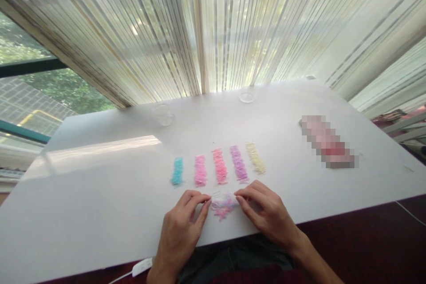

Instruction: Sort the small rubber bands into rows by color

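A small loose pile of short, thin pieces in mixed pink, purple and pale tones (222,209) lies near the front edge of the white table. At its left side is my left hand (181,224), thumb and forefinger brought together in a pinch. My right hand (266,208) pinches in the same way at the pile's right side. What sits between the fingertips is too small to make out. Beyond the pile, similar pieces lie in separate rows: blue (177,171), pink (200,171), coral (220,167), purple (238,164) and pale yellow (255,158).
Two clear round plastic pieces (163,114) (246,97) lie towards the back of the white table (100,204). A blurred-out pink item (326,142) lies at the right. Striped string curtains (229,26) hang behind. A white cable connector (142,267) is at the front edge.
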`<state>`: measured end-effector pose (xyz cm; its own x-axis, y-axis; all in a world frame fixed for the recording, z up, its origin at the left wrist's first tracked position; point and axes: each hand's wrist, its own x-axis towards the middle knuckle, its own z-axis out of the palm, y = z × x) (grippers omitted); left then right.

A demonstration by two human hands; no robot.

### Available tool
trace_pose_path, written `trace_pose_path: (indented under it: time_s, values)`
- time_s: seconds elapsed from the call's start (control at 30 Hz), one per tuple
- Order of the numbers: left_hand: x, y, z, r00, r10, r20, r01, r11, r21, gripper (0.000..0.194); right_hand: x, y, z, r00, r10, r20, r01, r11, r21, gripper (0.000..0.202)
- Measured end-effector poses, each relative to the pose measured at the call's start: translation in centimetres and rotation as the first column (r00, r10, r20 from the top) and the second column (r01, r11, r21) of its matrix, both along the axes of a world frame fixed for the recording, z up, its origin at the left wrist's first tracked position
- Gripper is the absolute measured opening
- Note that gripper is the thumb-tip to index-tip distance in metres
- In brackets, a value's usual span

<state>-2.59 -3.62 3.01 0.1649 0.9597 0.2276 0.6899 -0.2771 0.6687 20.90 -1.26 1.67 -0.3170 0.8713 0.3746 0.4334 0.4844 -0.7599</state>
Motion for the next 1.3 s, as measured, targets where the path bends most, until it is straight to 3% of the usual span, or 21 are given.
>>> trace_pose_path:
  time_s: [0.17,0.27,0.37,0.47,0.63,0.8,0.9,1.03,1.3]
  values:
    - [-0.4,0.2,0.2,0.996,0.026,0.081,-0.027,1.0,0.015,0.013,-0.4,0.1,0.3,1.0,0.013,-0.016,-0.013,1.0,0.017,0.011]
    - [-2.4,0.5,0.7,0.989,0.141,0.049,-0.146,0.983,0.109,0.011,-0.3,0.2,0.2,1.0,0.005,-0.017,-0.005,1.0,0.014,0.012]
    - [-5.0,1.3,1.1,0.943,0.332,-0.026,-0.318,0.922,0.22,0.016,-0.2,0.2,0.1,1.0,-0.002,-0.021,0.002,1.0,0.004,0.013]
    - [-6.7,2.4,0.9,0.921,0.374,-0.106,-0.344,0.911,0.226,0.024,-0.1,0.2,0.0,1.0,0.0,-0.02,0.0,1.0,-0.013,0.012]
    - [-7.0,3.5,0.1,0.916,0.367,-0.159,-0.341,0.924,0.172,0.034,0.0,0.1,0.1,1.0,-0.004,-0.008,0.004,1.0,-0.018,0.012]
    - [-6.2,2.5,0.6,0.896,0.415,-0.158,-0.383,0.902,0.198,0.033,-0.1,0.2,0.1,1.0,-0.019,0.001,0.019,1.0,-0.004,0.013]
    - [-4.7,1.4,0.8,0.924,0.354,-0.145,-0.324,0.926,0.195,0.026,-0.1,0.3,0.1,1.0,-0.023,0.01,0.023,1.0,-0.006,0.013]
    - [-1.9,0.8,0.4,0.982,0.055,-0.181,-0.049,0.998,0.037,0.023,-0.2,0.3,0.2,0.999,-0.023,0.023,0.023,1.0,-0.005,0.014]
    - [-0.1,1.8,0.5,0.968,-0.03,-0.25,0.021,0.999,-0.038,0.014,-0.1,0.2,0.1,0.999,-0.015,0.029,0.016,1.0,-0.012,0.013]
